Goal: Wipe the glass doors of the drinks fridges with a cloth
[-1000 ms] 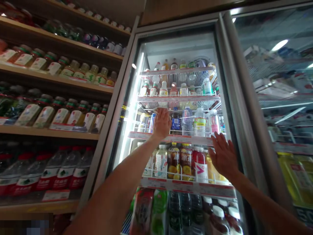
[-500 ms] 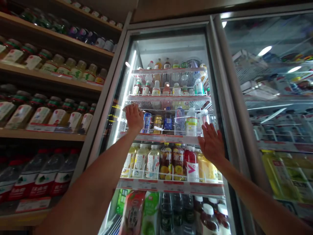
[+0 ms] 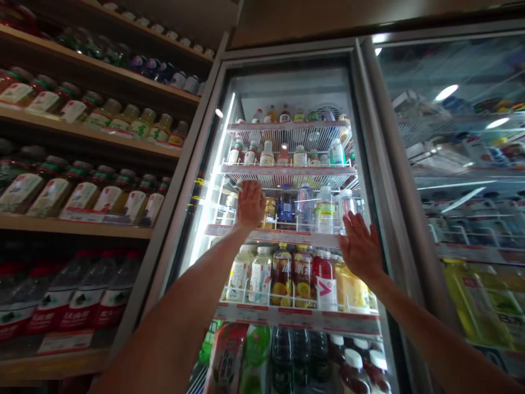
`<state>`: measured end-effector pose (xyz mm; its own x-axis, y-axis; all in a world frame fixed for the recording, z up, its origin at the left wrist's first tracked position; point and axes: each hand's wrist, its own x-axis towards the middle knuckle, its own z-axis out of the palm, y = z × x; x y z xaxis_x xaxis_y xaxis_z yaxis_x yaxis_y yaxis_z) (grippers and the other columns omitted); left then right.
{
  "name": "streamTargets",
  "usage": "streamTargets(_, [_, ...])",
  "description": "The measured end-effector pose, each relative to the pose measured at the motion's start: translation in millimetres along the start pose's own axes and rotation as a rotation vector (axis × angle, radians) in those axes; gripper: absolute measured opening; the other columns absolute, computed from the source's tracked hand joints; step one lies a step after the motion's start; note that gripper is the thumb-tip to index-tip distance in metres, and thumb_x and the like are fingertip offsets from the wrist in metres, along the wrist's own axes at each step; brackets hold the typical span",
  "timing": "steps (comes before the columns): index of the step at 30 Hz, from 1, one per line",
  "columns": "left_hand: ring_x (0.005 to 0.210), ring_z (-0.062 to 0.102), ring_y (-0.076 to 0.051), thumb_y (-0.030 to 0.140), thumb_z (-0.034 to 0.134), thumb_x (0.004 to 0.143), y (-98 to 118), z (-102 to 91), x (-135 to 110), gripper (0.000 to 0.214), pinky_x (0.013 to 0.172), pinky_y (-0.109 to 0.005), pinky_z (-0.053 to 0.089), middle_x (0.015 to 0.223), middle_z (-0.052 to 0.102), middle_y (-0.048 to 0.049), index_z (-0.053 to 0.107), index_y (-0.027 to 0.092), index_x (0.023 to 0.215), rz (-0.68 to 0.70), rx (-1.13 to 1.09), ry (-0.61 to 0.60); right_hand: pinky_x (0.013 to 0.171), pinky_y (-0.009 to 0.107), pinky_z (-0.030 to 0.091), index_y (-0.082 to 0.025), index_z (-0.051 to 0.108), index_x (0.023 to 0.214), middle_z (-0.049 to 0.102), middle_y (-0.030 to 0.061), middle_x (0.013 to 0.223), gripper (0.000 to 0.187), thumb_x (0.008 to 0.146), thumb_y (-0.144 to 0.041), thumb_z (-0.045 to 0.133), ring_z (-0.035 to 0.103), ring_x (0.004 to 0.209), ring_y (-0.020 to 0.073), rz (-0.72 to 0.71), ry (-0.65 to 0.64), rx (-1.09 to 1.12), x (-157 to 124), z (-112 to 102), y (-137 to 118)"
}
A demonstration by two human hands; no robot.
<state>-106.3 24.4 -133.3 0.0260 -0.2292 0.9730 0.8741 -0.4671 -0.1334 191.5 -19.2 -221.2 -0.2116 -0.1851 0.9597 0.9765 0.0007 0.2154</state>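
My left hand [image 3: 251, 202] is raised to the glass door [image 3: 283, 82] of a lit drinks fridge, in front of the middle shelf. It presses a pale cloth, mostly hidden under the palm and fingers, toward the glass. Just right of it, behind the door, are a gold can [image 3: 269, 212] and a blue bottle [image 3: 285, 208]. My right hand [image 3: 361, 246] lies flat toward the door's right side, fingers stretched, with nothing visible in it. Near its fingertips, behind the glass, stands a clear bottle with a pale cap [image 3: 345, 203].
The metal door frame [image 3: 379, 158] runs up on the right, beside a second glass-fronted fridge [image 3: 455, 180]. On the left, wooden shelves [image 3: 77, 225] carry rows of juice bottles [image 3: 82, 194]. Red-capped water bottles [image 3: 82, 290] stand lower down.
My left hand has moved right across the glass, and the cloth edge seen earlier beside its fingers is now hidden. My right hand keeps its place on the door. The view has shifted slightly.
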Motion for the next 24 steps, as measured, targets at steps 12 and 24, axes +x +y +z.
streamTargets(12, [0.136,0.026,-0.027,0.026,0.043,0.086,72.1,32.1,-14.8,0.044,0.112,-0.047,0.027,0.141,0.04,-0.0144,0.046,0.009,0.126,0.102,-0.056,-0.034,0.109,0.047,0.024,-0.016,0.023,0.144,0.036,0.0135,0.144,0.054,0.092,-0.033,0.028,0.029,0.135,0.0242,0.022,0.079,0.065,-2.2,-0.2,0.4])
streamTargets(24, [0.137,0.024,-0.031,0.022,0.035,0.089,114.4,38.6,17.5,0.044,0.109,-0.055,0.026,0.14,0.039,-0.0194,0.043,0.006,0.129,0.093,-0.132,-0.055,0.109,0.045,0.031,-0.018,0.014,0.146,0.026,0.0107,0.149,0.054,0.093,-0.027,0.022,0.024,0.137,0.0211,0.021,0.158,0.23,-10.1,-52.5,48.8])
